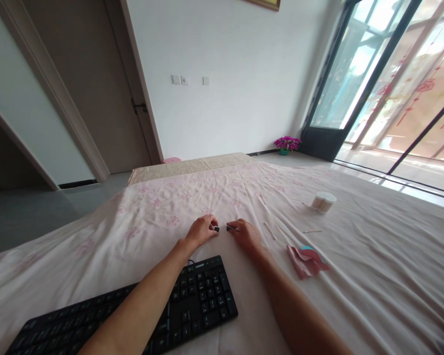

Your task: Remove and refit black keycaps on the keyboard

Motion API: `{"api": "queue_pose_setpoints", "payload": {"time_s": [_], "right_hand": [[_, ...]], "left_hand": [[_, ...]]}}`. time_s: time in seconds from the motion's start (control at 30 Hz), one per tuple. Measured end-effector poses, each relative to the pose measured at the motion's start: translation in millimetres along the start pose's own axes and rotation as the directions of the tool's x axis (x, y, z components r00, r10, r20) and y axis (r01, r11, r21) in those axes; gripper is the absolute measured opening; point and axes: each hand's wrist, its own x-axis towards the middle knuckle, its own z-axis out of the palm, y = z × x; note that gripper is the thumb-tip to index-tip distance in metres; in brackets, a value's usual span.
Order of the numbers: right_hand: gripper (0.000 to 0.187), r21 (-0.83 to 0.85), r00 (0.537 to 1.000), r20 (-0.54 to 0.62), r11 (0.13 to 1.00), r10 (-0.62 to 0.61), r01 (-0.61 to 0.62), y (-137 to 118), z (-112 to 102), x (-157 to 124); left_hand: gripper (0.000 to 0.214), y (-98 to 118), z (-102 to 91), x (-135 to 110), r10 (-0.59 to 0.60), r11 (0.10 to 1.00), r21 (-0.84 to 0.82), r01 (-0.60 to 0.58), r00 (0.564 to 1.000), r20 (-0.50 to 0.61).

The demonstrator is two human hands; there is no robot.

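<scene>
My left hand (204,230) is closed in a pinch on a small black piece (216,229). Facing it across a narrow gap, my right hand (245,233) pinches a small dark piece with a light metallic-looking part (229,228). The two pieces are apart, and both are too small to name surely. A black keyboard (192,305) lies below my hands, partly covered by my left forearm. Its cable (191,261) leaves the back edge and goes out of sight near my left wrist.
To the right lie a crumpled pink and blue cloth (306,261), cotton swabs (270,230) and a clear tub of swabs (322,202). A wrinkled pale pink floral sheet (144,246) covers the surface. Purple flowers (287,143) stand on the floor by the glass door.
</scene>
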Motion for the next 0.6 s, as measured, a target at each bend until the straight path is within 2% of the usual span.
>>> {"api": "queue_pose_setpoints", "payload": {"time_s": [0.1,0.3,0.6], "right_hand": [[0.029,0.002,1.0,0.006,1.0,0.004,-0.004,-1.0,-1.3,1.0],[0.025,-0.023,1.0,0.008,1.0,0.014,-0.013,-3.9,-1.6,1.5],[0.029,-0.031,0.999,0.024,0.999,-0.039,0.04,-4.0,2.8,4.1]], "left_hand": [[0.035,-5.1,-1.1,4.0,-0.02,1.0,-0.012,0.021,0.999,0.029],[0.016,-5.2,1.7,8.8,-0.028,1.0,0.004,0.028,0.999,0.037],[0.015,4.4,14.1,14.4,-0.105,0.994,0.04,0.106,0.994,-0.028]]}}
